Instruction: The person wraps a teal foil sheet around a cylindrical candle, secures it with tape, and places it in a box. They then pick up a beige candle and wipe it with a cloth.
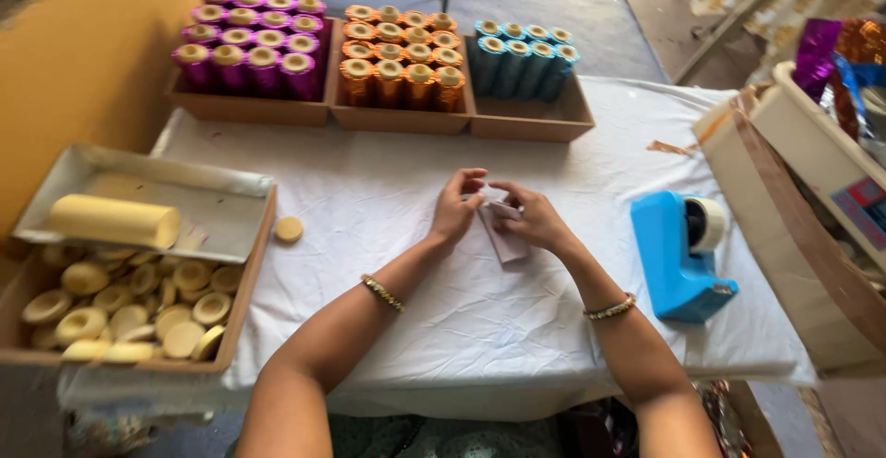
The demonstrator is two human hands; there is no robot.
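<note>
Soft, even daylight, faint shadows, slight motion blur and wide-angle bending at the edges.

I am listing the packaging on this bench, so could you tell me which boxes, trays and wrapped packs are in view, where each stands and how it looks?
Magenta foil rolls: brown tray, far left.
Orange foil rolls: middle tray.
Teal foil rolls: right tray, partly filled.
Cardboard box: near left, pale yellow discs.
Silver tray: above that box, holding a cream cylinder.
Blue tape dispenser: right of the hands.
Pale wrapped piece: held by left hand and right hand.
</note>
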